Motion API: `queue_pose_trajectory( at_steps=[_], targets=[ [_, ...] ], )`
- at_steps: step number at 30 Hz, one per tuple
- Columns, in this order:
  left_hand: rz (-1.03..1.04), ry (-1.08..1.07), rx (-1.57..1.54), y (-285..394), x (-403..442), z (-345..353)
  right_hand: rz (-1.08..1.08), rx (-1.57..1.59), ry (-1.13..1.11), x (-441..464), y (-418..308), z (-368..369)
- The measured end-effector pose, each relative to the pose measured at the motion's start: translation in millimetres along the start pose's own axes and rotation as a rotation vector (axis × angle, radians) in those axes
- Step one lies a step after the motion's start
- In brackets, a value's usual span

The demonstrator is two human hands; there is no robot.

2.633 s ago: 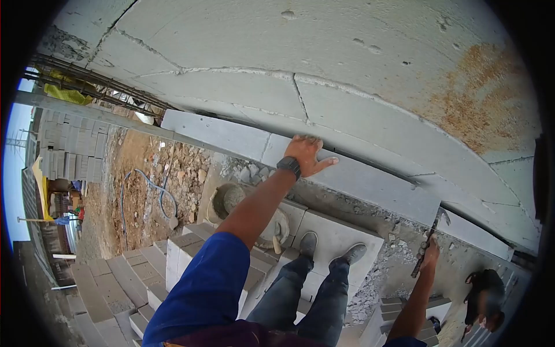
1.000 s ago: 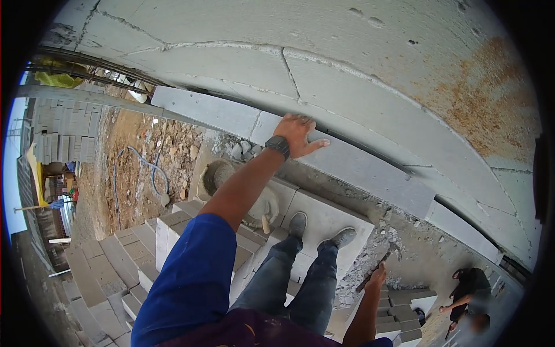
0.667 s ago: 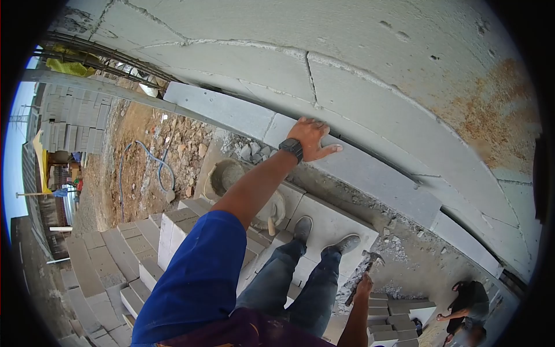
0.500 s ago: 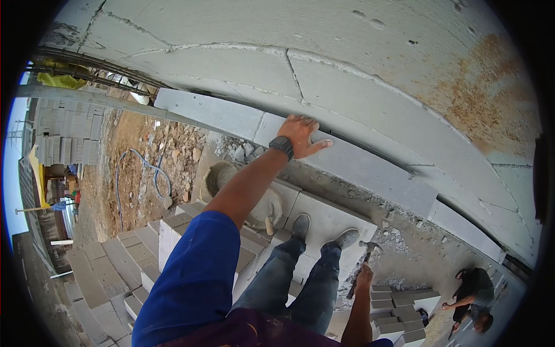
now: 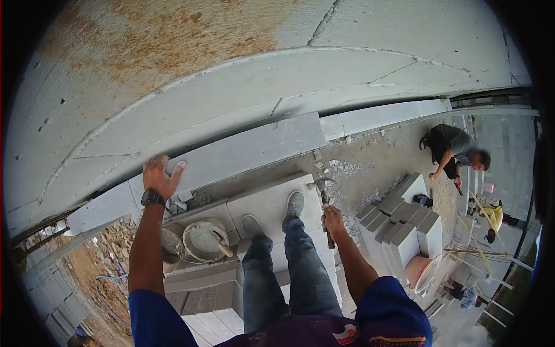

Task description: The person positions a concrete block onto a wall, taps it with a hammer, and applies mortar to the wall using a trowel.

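My left hand (image 5: pixel 162 176), with a dark watch on its wrist, rests on a row of pale grey blocks (image 5: pixel 254 150) set along the wall. Its thumb stands apart from the fingers, which reach towards the gap at the wall. Lower and to the right, my right hand (image 5: pixel 332 220) is closed around the handle of a claw hammer (image 5: pixel 325 195). The hammer's head points up, away from my body, and touches nothing that I can make out.
I stand on stacked light blocks (image 5: pixel 274 202). A mortar bucket (image 5: pixel 203 240) with a wooden-handled tool sits left of my feet. More blocks (image 5: pixel 404 225) are piled at right, near a reddish tub (image 5: pixel 421 270). Another person (image 5: pixel 454 147) crouches beyond; others are farther off.
My view has swung to the right, bringing the block pile, tub and more people into sight. My left hand still rests on the blocks, and the hammer remains in my right hand.
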State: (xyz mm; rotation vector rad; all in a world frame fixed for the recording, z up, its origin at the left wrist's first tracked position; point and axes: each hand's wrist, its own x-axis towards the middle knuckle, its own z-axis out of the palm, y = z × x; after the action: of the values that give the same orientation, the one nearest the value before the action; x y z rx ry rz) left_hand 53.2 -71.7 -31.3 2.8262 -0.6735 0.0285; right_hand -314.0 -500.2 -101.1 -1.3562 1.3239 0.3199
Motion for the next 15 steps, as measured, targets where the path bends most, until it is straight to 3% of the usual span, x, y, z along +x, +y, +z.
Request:
queue_pose_trajectory(
  at_steps=[7,10,11,15],
  targets=[
    [0.018,-0.015,0.016,0,0,-1,-0.147,0.256,0.242,47,-97,-24],
    [0.014,-0.035,0.002,1,0,-2,-0.11,0.373,0.042,36,-143,-22],
    [0.021,-0.03,-0.004,1,1,-2,-0.079,0.254,-0.091,12,-163,-21],
    [0.012,-0.012,0.013,6,-1,-3,-0.058,0.093,-0.128,15,-159,-26]
  ],
)
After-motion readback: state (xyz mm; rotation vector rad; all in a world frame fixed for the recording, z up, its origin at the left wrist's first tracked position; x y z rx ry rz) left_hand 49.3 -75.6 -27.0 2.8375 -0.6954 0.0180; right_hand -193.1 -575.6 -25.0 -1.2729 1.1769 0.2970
